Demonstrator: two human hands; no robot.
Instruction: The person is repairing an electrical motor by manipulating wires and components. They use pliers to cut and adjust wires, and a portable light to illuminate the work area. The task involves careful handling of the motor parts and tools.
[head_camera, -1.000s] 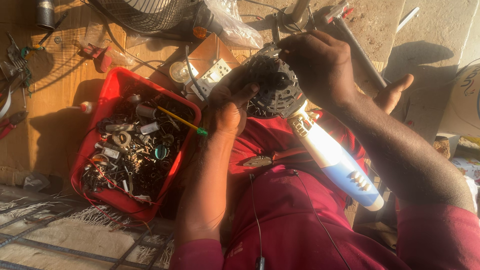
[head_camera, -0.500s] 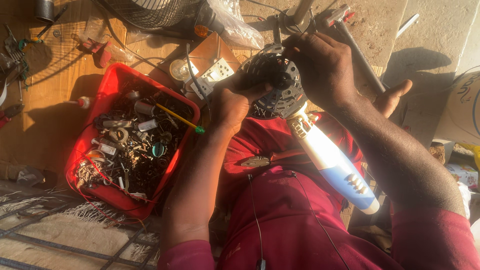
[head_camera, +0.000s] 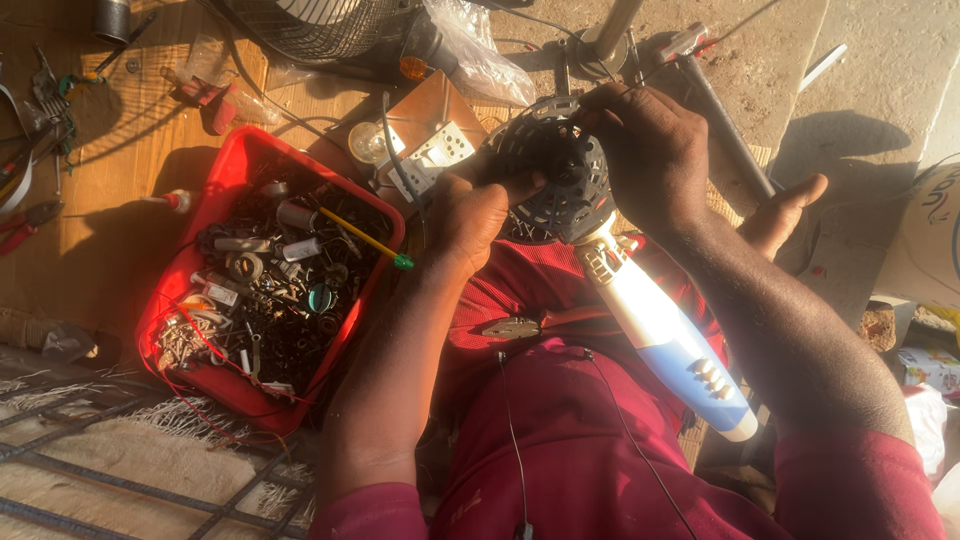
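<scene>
The black fan motor (head_camera: 555, 180) sits over the lap, between both hands. The left hand (head_camera: 478, 215) grips its 8 o'clock edge, fingers curled; the right hand (head_camera: 648, 150) clasps its 2 o'clock side. At 9 o'clock, a red tray (head_camera: 215, 200) holds mixed small parts and a yellow pencil (head_camera: 365, 238).

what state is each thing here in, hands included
left hand: gripping the motor's left edge
right hand: fingers on the motor's top
fan motor: bare, held up over the lap
red tray: open, full of small parts
white and blue housing: lying across the lap
</scene>
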